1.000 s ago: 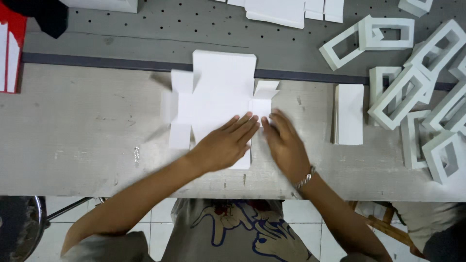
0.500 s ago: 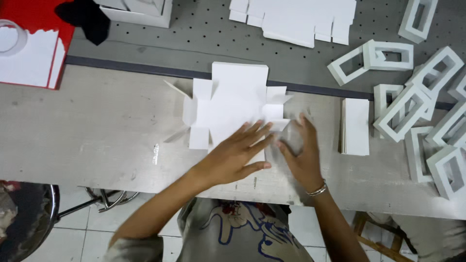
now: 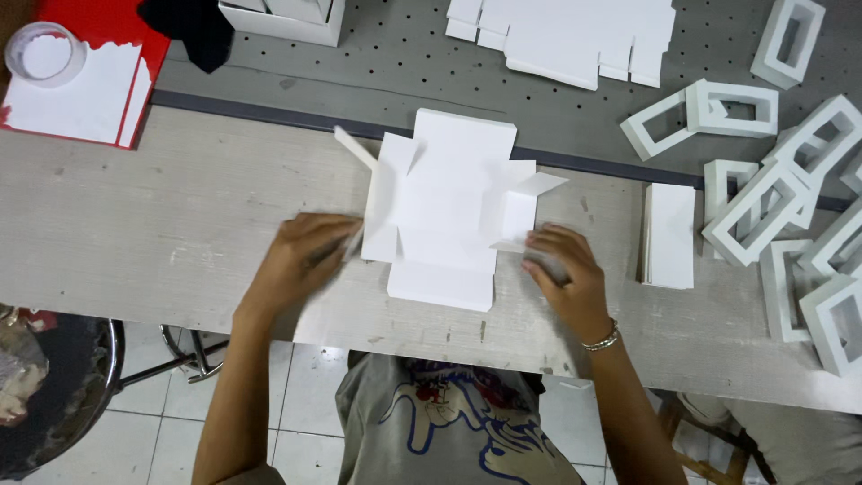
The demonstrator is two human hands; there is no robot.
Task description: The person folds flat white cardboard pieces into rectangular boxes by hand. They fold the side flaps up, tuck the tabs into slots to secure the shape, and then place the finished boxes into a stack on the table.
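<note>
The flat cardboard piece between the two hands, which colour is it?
The cardboard piece is plain white, seen in the head view.

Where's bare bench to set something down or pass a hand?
Free: the wooden bench between the red sheet and the left hand; also the strip between the right hand and the flat white stack. Crowded: the white frames at right and the unfolded white box blank at centre.
</note>
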